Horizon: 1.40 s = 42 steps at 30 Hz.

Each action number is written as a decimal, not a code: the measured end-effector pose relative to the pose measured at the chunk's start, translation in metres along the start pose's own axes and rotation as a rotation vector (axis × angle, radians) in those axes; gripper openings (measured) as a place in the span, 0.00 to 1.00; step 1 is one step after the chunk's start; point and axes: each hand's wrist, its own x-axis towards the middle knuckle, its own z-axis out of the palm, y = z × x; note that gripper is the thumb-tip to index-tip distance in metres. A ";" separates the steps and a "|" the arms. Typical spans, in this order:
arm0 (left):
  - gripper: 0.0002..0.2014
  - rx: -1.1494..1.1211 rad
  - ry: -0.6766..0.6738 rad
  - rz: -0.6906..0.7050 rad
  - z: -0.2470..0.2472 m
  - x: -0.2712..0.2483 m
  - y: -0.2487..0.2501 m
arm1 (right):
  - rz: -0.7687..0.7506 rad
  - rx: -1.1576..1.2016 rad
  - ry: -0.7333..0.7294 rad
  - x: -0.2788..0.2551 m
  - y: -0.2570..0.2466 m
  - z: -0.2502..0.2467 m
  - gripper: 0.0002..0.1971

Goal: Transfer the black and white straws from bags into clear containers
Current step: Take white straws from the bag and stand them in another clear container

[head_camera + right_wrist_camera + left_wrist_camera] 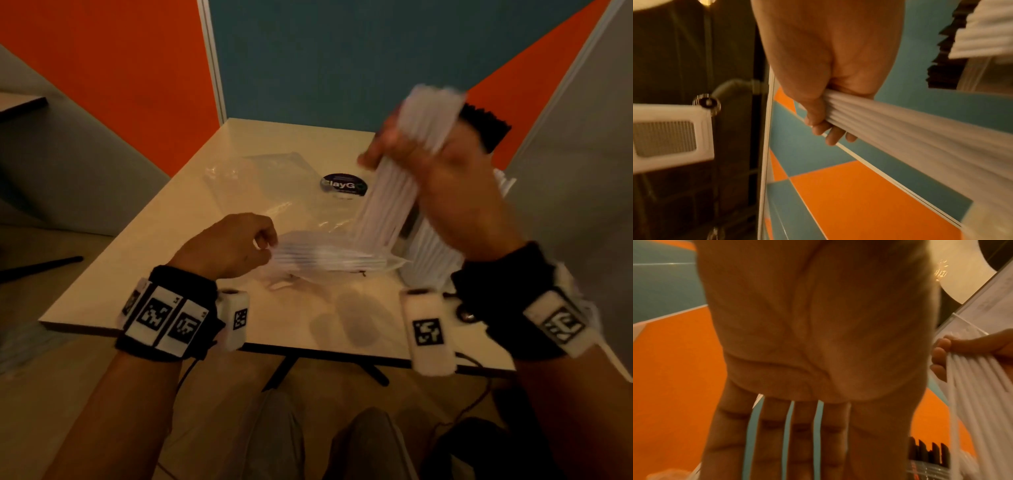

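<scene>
Between our two hands, low over the pale wooden counter (pixel 144 267), lies the clear plastic bag of white straws (pixel 329 258), and we hold each end of the work for a reason. Our left hand (pixel 226 245) has its fingers (pixel 263 240) curled on the near end of that bag, seemingly pinching it; the left wrist view shows only a palm with nearly straight fingers, so we cannot tell how firm the pinch is. We judge it is there to keep the bag from lifting as the straws come out.

Our right hand (pixel 442 178) is wrapped tightly round a thick bundle of white plastic straws (pixel 394 181), fingers (pixel 830 134) closed about its middle. The bundle slants upward from the bag's mouth, its lower ends just above the bag, its upper ends fanned above the knuckles. Gripping at the middle keeps the loose straws from splaying.

Just beyond and beneath the right fingers stands the clear rectangular container of white straws (pixel 431 253), partly hidden by the wrist. Behind those fingers the upright black straws (pixel 486 126) show, in a holder we cannot make out.

Farther from the left fingers lies an emptied clear plastic bag (pixel 270 178), beside a round dark sticker (pixel 344 185).
</scene>
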 end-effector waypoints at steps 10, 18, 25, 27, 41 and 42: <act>0.09 -0.195 0.281 0.434 0.007 0.035 0.104 | -0.174 0.395 0.356 0.015 -0.020 -0.120 0.03; 0.11 -0.187 0.199 0.652 0.042 0.081 0.156 | 0.009 0.204 0.440 0.010 0.011 -0.151 0.07; 0.08 -0.309 0.238 0.624 0.056 0.087 0.157 | 0.178 -0.328 0.479 -0.001 0.042 -0.149 0.31; 0.10 -0.334 0.215 0.601 0.055 0.086 0.159 | 0.162 -0.380 0.471 -0.007 0.051 -0.149 0.43; 0.41 -0.421 0.143 0.455 0.071 0.104 0.196 | 0.171 -0.524 0.322 -0.009 0.061 -0.133 0.15; 0.40 -0.446 0.122 0.461 0.072 0.105 0.198 | 0.184 -0.532 0.285 -0.010 0.062 -0.133 0.14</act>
